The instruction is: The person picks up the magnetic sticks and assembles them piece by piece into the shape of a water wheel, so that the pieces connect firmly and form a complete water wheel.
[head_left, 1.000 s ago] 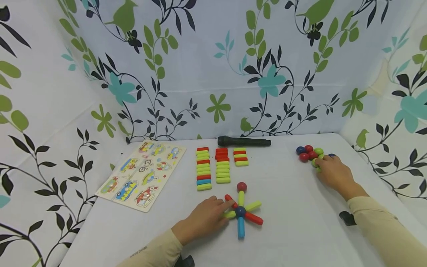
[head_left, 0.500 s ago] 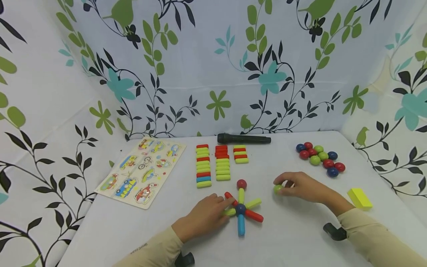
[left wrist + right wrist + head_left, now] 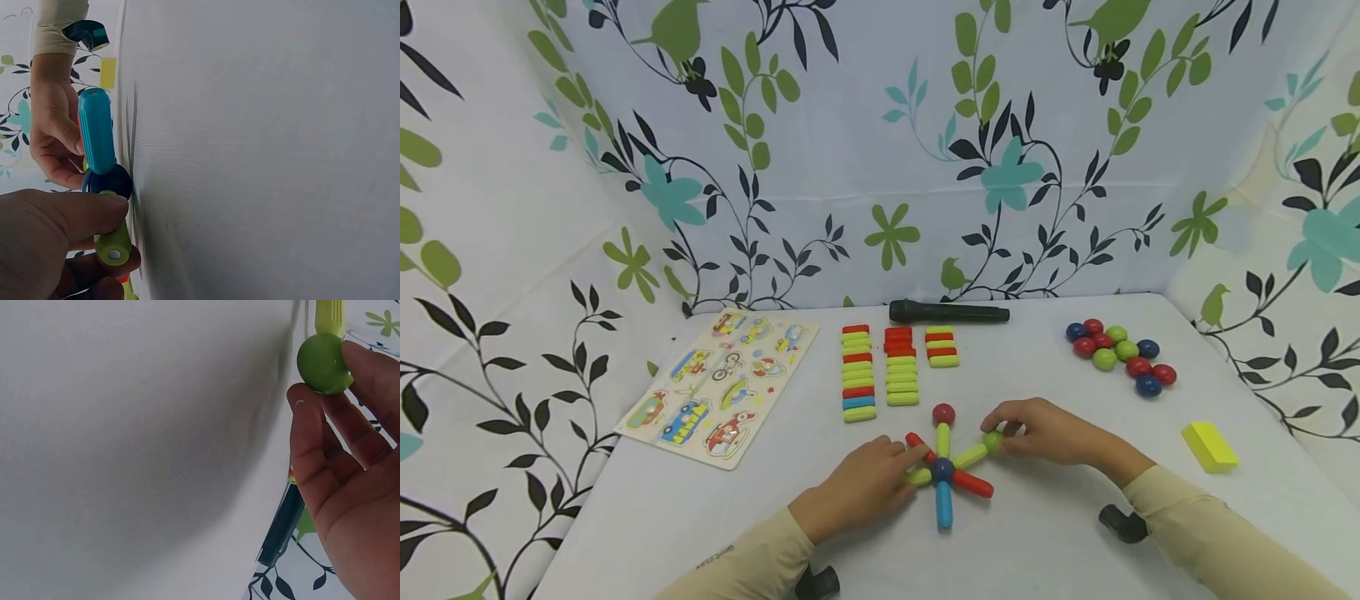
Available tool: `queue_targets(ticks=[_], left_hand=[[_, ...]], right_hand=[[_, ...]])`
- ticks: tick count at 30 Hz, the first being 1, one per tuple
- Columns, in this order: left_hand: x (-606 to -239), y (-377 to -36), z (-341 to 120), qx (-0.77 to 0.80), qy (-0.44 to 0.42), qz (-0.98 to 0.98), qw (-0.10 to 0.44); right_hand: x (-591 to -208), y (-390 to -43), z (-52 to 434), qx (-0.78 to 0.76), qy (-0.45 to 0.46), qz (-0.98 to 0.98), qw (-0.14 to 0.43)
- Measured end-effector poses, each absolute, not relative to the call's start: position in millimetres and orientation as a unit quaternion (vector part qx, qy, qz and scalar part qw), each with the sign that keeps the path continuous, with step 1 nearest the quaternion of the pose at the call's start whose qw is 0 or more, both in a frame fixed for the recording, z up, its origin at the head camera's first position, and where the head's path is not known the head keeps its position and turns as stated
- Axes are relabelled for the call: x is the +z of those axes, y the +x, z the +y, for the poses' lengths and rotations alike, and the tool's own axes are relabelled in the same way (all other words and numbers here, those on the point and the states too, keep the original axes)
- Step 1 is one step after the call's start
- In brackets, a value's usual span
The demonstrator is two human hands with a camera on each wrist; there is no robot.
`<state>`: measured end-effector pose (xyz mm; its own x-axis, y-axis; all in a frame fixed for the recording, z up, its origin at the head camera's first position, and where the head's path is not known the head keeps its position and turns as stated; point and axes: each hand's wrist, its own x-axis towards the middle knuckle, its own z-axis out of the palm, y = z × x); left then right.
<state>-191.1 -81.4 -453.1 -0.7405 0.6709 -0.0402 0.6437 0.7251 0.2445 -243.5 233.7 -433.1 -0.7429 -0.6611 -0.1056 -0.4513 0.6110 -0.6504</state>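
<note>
Green is the ball (image 3: 992, 440) that your right hand (image 3: 1051, 435) pinches between thumb and fingertips, pressed against the outer end of a green stick (image 3: 970, 457) of the star (image 3: 943, 472) near the front edge of the tabletop (image 3: 1060, 533). That star has 6 sticks around 1 dark blue ball (image 3: 942, 472): 3 green, 2 red and 1 blue (image 3: 943, 512), and a red ball (image 3: 943, 413) caps the stick pointing to the back edge. Your left hand (image 3: 857, 492) rests on the star's left side, its fingers curled around the green stick (image 3: 114, 245) there and touching the red one above it.

Toward the back right corner lie 9 loose balls (image 3: 1120, 357) in a cluster: 4 red, 3 blue, 2 green. Behind the star, spare sticks (image 3: 891, 370) lie in 3 rows, the left row longest and the right row shortest with 4; the exact count in the other 2 rows is hard to tell. 1 black torch (image 3: 947, 313) lies along the back edge. 1 picture puzzle board (image 3: 721, 388) sits by the left edge, and 1 yellow block (image 3: 1208, 446) sits near the right edge.
</note>
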Motion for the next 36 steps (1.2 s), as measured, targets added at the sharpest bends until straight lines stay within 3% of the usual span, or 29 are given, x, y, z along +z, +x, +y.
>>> queue_targets(ticks=[16, 18, 25, 36], left_hand=[[-454.6, -191.5, -82.6, 0.121, 0.35, 0.926, 0.076], [-455.1, -191.6, -82.6, 0.123, 0.35, 0.925, 0.079], [-456.5, -189.8, -85.6, 0.117, 0.343, 0.928, 0.083], [-454.3, -186.2, -85.4, 0.115, 0.354, 0.925, 0.08]], right_hand=[[-428.3, -268.7, 223.0, -0.271, -0.32, 0.886, 0.197], [-424.7, -278.6, 220.6, -0.258, -0.315, 0.896, 0.177], [-421.9, -328.6, 182.6, -0.127, -0.276, 0.952, 0.017], [-442.1, -349.3, 155.0, -0.038, -0.264, 0.964, -0.005]])
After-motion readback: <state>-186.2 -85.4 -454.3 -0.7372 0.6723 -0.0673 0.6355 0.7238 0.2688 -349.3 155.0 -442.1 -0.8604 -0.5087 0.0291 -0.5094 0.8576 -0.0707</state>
